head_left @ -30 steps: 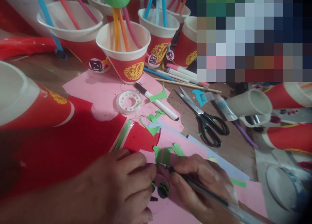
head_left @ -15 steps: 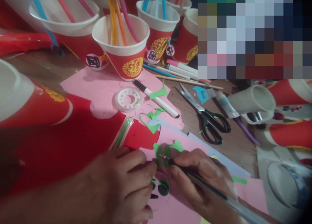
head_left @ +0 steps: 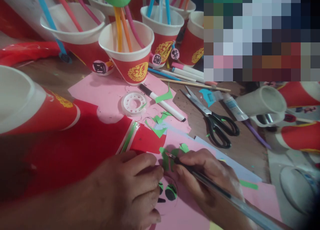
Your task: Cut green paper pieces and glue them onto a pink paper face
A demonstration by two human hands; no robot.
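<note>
My right hand (head_left: 212,176) grips a clear-barrelled pen (head_left: 215,183) with a black grip. Its tip points down at a small green paper cutout (head_left: 165,160) on pink paper (head_left: 185,208). Close on the left, my left hand (head_left: 132,186) has its fingers bent together against the pink paper, covering part of it; anything under the fingertips is hidden. Just below the pen lie green and black eye shapes (head_left: 171,192), the left one partly covered by my fingers, with a black mark (head_left: 161,200) under them. Another green cutout (head_left: 184,147) sits beside my right fingertips.
Black-handled scissors (head_left: 212,120), a capped marker (head_left: 162,103), a tape roll (head_left: 134,103) and green scraps (head_left: 158,131) lie beyond my hands. Red and white paper cups (head_left: 127,59) with straws stand behind. A tipped cup (head_left: 60,113) is at left, a white mug (head_left: 262,103) at right.
The whole view has shifted slightly, so things sit a little more to the right. Both hands keep nearly the same pose, and the pen tip remains by the green cutout.
</note>
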